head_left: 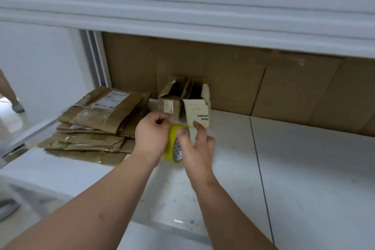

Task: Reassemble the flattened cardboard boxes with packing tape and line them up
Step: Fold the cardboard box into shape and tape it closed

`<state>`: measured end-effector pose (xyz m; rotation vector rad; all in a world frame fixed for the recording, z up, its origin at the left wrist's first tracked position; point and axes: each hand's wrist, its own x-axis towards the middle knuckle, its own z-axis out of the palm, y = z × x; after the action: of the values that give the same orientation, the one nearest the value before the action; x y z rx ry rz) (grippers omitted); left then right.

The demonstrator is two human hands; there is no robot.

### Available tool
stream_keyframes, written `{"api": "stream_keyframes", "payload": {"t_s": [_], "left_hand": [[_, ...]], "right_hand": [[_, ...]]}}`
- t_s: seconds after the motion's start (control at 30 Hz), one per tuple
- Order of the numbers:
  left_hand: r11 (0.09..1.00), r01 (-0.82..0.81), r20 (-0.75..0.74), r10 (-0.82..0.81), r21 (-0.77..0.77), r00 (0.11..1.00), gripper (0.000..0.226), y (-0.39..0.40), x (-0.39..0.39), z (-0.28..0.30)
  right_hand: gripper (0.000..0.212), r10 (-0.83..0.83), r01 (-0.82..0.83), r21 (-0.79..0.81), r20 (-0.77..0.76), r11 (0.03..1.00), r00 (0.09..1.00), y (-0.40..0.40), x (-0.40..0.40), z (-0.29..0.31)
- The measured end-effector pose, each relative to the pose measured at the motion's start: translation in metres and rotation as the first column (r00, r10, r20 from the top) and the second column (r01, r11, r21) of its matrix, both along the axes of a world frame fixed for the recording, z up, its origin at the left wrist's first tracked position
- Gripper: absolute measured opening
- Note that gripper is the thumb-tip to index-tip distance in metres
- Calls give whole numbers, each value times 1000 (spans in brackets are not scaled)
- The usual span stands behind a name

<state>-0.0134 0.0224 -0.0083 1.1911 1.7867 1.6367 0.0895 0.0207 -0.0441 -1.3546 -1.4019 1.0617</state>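
On the white worktop (304, 168) | my left hand (151, 138) grips the yellow tape roll (172, 140), half hidden | right hand (197, 148) fingers spread, touching it | flat boxes (97, 124) stacked left

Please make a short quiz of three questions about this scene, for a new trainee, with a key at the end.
1. True or false: the roll of yellow tape lies alone on the floor, and no hand touches it.
2. Where is the stack of flattened boxes? A) to the left of the two standing boxes B) on top of them C) to their right
3. Fill the gap: the tops of the two standing boxes, the brown box and the white box, are ____.

Key
1. False: the left hand grips it and the right hand touches it.
2. A
3. open
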Motion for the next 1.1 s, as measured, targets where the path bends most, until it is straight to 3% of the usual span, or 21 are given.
{"api": "stream_keyframes", "payload": {"t_s": [0.03,0.1,0.17,0.3,0.4,0.57,0.73,0.83,0.9,1.1], "left_hand": [[1000,-12,6,12,9,1000,22,-7,1,-1],[1000,-23,25,23,16,999,24,-19,1,-4],[1000,-14,13,13,25,1000,25,-28,-2,-5],[1000,18,-67,-17,20,998,18,-37,-14,2],[999,33,-165,-30,18,986,13,-40,-21,8],[996,65,-230,-51,57,972,19,-43,-41,13],[993,100,-85,-94,67,992,18,-33,-78,10],[995,98,-89,-97,5,991,18,-26,-103,4],[988,152,-5,-152,-25,988,18,-22,-119,0],[944,330,39,-329,-22,944,14,-8,-141,1]], "right_hand": [[71,-33,26,73,85,997,996,-7,-4,2],[62,6,-19,118,106,993,994,-17,-11,8],[54,107,-107,17,-11,994,994,-23,-14,18],[33,120,-129,-46,-150,991,981,-34,-28,26],[16,56,-81,-80,-281,993,958,-36,-44,27],[16,-45,15,-84,-373,996,927,-30,-73,35],[11,-28,46,111,-164,993,986,-19,-103,38],[14,-13,18,101,-52,995,999,-2,-111,39],[11,1,-2,100,14,995,1000,7,-117,36],[10,10,-9,43,-3,999,1000,21,-120,33]]}}
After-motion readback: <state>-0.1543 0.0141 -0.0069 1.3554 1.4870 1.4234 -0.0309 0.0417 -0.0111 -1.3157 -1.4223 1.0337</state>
